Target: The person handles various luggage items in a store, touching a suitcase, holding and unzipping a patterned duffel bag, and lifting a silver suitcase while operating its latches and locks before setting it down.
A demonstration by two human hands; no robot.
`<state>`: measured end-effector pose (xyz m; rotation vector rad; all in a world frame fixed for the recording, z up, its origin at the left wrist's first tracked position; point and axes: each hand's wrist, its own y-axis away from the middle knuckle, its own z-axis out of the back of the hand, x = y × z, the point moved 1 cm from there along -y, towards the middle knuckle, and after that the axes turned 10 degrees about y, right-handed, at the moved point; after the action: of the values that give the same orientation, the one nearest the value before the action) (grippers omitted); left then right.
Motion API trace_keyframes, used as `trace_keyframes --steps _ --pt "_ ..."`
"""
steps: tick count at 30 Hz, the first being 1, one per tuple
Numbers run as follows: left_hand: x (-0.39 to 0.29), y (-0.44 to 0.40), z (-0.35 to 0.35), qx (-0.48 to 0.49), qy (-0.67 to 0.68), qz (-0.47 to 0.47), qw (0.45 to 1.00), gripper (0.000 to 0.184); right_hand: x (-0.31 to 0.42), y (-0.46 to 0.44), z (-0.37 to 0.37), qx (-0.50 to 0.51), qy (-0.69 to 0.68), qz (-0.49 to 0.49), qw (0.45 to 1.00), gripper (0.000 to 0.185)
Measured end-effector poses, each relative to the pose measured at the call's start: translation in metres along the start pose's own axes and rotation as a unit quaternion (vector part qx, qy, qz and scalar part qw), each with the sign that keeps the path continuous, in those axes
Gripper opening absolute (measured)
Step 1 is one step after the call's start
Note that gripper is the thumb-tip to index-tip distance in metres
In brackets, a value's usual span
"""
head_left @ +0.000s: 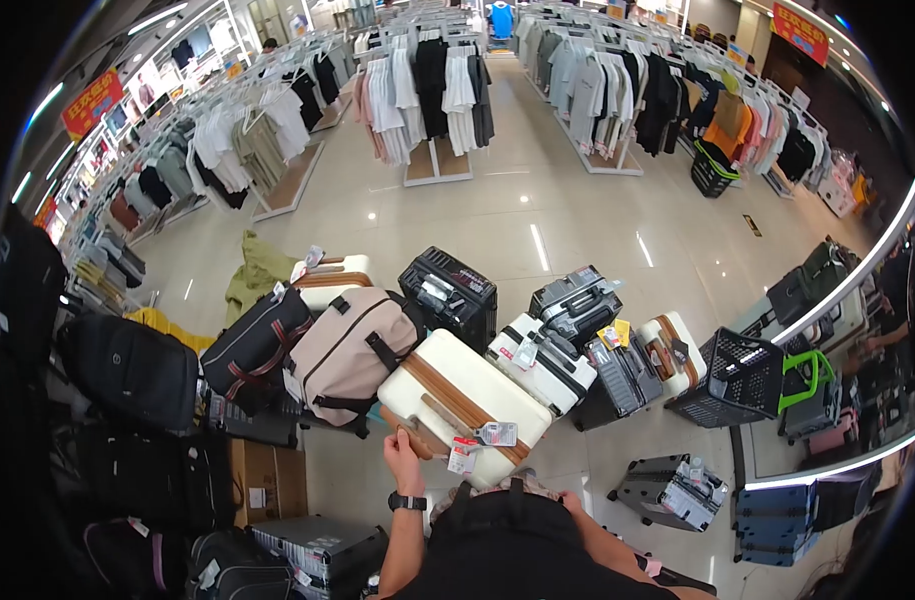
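A white suitcase (477,385) with brown stripes stands tilted right before my body, with a red-and-white tag and a grey tag hanging from it. My left hand (402,462), with a black watch on the wrist, is closed at the lower left edge of this suitcase, by its brown strip; what the fingers hold is too small to make out. My right hand (569,503) is low beside my waist, mostly hidden, and its fingers cannot be made out. A beige-pink travel bag (342,350) lies just left of the white suitcase.
More suitcases stand behind and right, including a black one (449,295) and a silver one (672,492). A black basket (727,375) with green handles is beside a mirror. Backpacks (127,370) and a cardboard box (267,480) are at left. Clothes racks (432,95) stand beyond.
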<state>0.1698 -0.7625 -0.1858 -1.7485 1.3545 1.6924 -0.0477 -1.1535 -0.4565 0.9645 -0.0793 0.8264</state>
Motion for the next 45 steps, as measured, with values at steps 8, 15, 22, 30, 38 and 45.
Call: trace_keyframes --steps 8,15,22,30,38,45 --pt "-0.032 0.029 -0.004 0.022 0.055 -0.016 0.998 0.025 0.003 0.007 0.024 0.010 0.045 0.059 0.997 0.034" --pt "-0.032 0.028 -0.003 0.026 0.073 0.004 0.997 0.023 -0.053 -0.011 -0.002 0.012 -0.080 0.050 0.995 0.037" --pt "-0.036 0.022 -0.001 0.058 0.098 -0.002 0.993 0.023 0.015 0.076 0.056 -0.028 -0.091 -0.038 0.995 0.033" --pt "-0.041 0.027 0.009 0.082 0.074 0.012 0.994 0.022 0.115 0.059 0.104 -0.188 0.031 0.102 0.976 0.022" --pt "-0.038 0.069 0.028 -0.028 0.059 -0.032 0.997 0.021 0.370 0.071 0.114 0.086 -0.031 0.448 0.889 0.023" --pt "-0.021 0.136 0.026 -0.132 0.062 -0.046 0.988 0.022 0.487 0.109 0.068 0.337 -0.157 0.398 0.839 0.038"
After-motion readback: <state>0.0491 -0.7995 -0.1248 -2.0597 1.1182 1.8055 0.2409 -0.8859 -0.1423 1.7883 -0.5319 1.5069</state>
